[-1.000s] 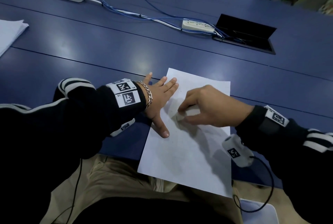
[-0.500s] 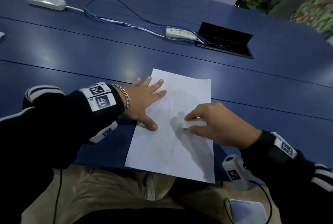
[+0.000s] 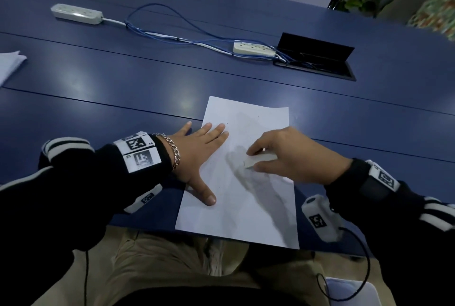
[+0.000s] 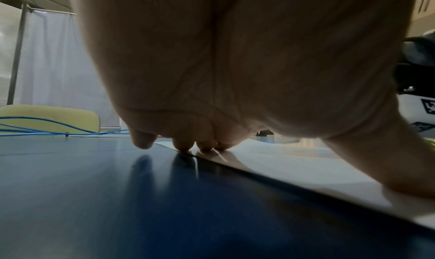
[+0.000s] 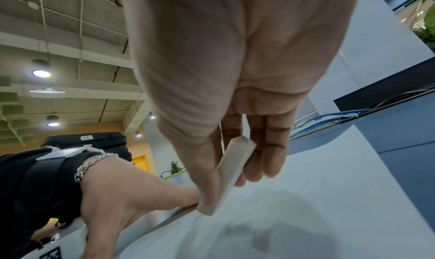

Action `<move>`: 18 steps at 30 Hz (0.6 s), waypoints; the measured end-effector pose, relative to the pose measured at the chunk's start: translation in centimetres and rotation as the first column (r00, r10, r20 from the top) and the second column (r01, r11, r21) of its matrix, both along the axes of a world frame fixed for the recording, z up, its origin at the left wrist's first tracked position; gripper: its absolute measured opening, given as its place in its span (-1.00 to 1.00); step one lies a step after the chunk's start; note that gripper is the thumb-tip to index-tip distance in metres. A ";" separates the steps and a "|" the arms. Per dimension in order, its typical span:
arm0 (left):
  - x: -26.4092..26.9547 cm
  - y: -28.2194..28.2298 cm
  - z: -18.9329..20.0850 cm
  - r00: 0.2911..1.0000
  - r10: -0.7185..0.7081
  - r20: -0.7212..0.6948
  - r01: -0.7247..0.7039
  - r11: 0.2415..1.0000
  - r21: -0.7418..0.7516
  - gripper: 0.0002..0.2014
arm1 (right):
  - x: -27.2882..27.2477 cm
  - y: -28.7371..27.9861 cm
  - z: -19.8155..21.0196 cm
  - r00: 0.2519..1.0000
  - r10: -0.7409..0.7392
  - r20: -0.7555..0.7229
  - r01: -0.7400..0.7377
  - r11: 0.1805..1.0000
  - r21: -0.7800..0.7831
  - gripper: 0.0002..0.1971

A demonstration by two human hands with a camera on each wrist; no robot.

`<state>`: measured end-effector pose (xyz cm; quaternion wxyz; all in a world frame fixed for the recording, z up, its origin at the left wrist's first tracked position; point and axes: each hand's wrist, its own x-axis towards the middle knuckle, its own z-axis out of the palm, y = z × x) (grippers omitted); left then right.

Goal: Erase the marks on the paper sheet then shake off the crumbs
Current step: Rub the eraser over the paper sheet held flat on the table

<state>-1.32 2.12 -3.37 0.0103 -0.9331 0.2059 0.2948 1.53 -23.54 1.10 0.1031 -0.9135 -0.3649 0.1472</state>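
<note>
A white paper sheet (image 3: 248, 209) lies on the blue table (image 3: 123, 89), its near edge hanging slightly over the table's front. My left hand (image 3: 202, 153) lies flat with straight fingers on the sheet's left edge, thumb spread toward me; the left wrist view shows its fingertips (image 4: 183, 147) pressing the paper sheet (image 4: 306, 166). My right hand (image 3: 283, 155) pinches a long white eraser (image 3: 259, 159) between thumb and fingers, one end on the sheet's middle. In the right wrist view the eraser (image 5: 231, 173) meets the paper (image 5: 306, 216) at its lower tip. Faint grey smudges show around it.
Two white power strips (image 3: 76, 13) (image 3: 253, 48) joined by blue cables (image 3: 172, 32) lie at the back, next to an open black cable hatch (image 3: 317, 57). A stack of white paper (image 3: 8, 64) sits at the far left. My lap is below the table's edge.
My right hand has slid the eraser a short way back and forth over the sheet's middle. The left hand stays pressed on the left edge. The head view has shifted.
</note>
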 end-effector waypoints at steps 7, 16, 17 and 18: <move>0.0 -0.2 -0.1 1.000 0.019 0.007 -0.020 1.000 0.013 0.63 | 1.5 2.4 -1.2 0.998 0.036 0.058 -0.037 0.999 0.019 -0.66; 0.0 -0.4 0.0 1.000 0.024 0.016 -0.024 0.999 0.038 0.64 | -0.2 3.5 -2.0 0.984 0.174 0.029 -0.175 0.983 0.058 -0.66; 0.0 -0.5 0.0 1.000 0.026 0.016 -0.026 0.999 0.042 0.64 | -0.9 3.5 -1.8 0.972 0.234 -0.020 -0.233 0.971 0.055 -0.64; 0.0 -0.5 0.1 1.000 0.026 0.015 -0.026 0.999 0.048 0.64 | -1.4 3.5 -1.6 0.958 0.283 -0.055 -0.280 0.959 0.047 -0.62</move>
